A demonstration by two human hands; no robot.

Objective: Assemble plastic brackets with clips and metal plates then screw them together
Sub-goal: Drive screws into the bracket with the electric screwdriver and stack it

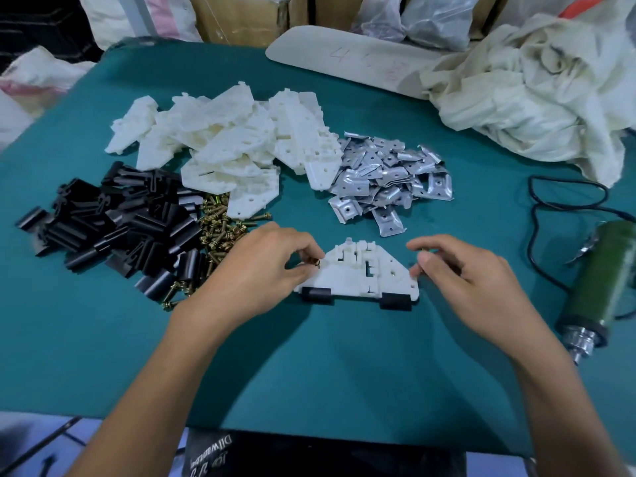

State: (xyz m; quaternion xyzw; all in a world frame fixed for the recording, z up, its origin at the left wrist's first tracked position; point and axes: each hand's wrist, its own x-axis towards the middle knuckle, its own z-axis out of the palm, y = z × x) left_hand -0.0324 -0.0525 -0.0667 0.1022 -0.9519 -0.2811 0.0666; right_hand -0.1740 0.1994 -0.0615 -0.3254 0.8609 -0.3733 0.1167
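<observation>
White bracket [347, 277] edge, left hand [254, 270] pinching screw [315, 262]

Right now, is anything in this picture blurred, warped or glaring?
Head view: wide-angle lens bows the edges of the green table; bracket and pinched screw are sharp; black clips at far left smear slightly; metal plates glint brightly; lighting soft, shadows faint.

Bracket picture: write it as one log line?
left hand pinches screw at bracket | right hand holds bracket corner | two clips fitted | screwdriver idle
</observation>
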